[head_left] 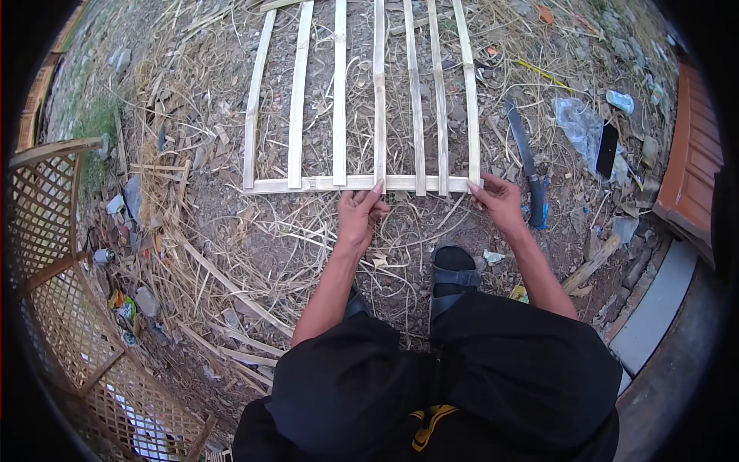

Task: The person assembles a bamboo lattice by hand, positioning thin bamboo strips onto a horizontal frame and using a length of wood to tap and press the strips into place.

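Several pale, long wooden slats (339, 92) lie side by side on the ground, running away from me. Their near ends rest over a crosswise strip (323, 183) of the same wood. My left hand (358, 219) is closed, its thumb pressed on the near end of a middle slat (379, 115) where it meets the crosswise strip. With thumb and forefinger, my right hand (500, 206) pinches the corner where the rightmost slat (469, 92) crosses the strip's right end. The other slats lie untouched, and their far ends run to the top of the view.
Right of the slats lie a long-bladed machete (522, 146), a black phone (607, 152) and a clear plastic bag (576, 123). A wooden lattice panel (46, 223) stands at left. Wood shavings and scraps litter the dirt. My sandalled foot (454, 269) is below the slats.
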Demonstrator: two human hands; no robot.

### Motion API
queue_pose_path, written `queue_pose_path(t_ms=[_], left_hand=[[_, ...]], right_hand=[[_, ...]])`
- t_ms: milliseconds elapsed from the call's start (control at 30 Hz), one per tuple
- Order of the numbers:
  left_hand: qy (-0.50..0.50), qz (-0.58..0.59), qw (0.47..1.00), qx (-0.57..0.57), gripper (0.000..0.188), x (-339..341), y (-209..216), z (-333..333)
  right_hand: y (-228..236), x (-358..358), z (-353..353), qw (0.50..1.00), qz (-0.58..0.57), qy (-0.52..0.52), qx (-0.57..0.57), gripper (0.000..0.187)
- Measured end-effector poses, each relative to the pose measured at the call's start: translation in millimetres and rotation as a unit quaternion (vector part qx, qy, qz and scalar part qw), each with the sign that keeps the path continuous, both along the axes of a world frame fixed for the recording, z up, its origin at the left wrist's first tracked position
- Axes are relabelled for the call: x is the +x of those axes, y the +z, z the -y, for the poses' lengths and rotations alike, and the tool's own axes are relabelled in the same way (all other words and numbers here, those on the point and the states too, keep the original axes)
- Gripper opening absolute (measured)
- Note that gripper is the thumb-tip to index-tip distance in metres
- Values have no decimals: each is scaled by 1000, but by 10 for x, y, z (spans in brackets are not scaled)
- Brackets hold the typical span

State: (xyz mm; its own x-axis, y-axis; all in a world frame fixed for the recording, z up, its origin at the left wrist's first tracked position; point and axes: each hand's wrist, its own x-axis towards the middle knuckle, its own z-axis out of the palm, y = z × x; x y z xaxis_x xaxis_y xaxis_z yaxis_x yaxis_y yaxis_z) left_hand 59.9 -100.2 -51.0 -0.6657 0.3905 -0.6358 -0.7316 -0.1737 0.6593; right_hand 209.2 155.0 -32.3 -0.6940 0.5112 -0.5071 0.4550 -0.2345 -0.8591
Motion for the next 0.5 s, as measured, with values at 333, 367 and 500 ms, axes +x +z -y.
queue_pose_path(t_ms=[333, 367, 500], left_hand=[[-53, -57, 997, 2, 21, -59, -53, -18], [-67, -62, 996, 11, 22, -78, -25, -23], [-116, -66, 991, 8, 30, -162, -10, -18]], right_hand=[[-22, -1, 2, 1000, -1, -9, 4, 39], [-44, -3, 2, 1000, -7, -6, 8, 39], [-85, 8, -5, 1000, -4, -11, 14, 38]])
